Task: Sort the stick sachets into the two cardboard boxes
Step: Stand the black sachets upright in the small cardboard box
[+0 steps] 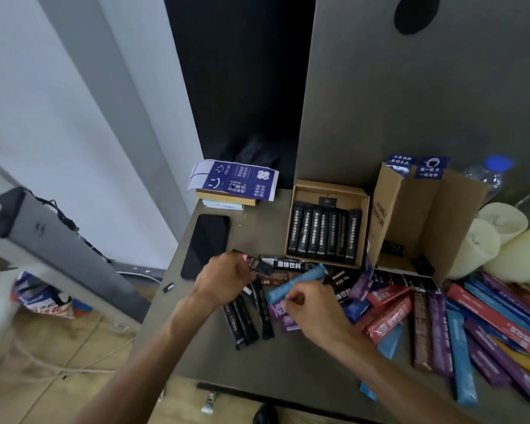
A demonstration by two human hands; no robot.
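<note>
Falling away to the floor just left of a dark phone (207, 244): the bench (288, 362) edge, with bare surface lying open along the near side. Gripping one black stick sachet (253, 262) just right of the phone: left hand (224, 280). Lying directly below it: three black sachets (245, 321). Pinching a purple sachet (276, 311) close beside: right hand (315, 310). Sitting behind: small cardboard box (297, 191), holding a row of black sachets. Standing open to its right: larger cardboard box (389, 209), showing a few dark items inside. Spreading across the bench's right: coloured sachets (471, 325).
</note>
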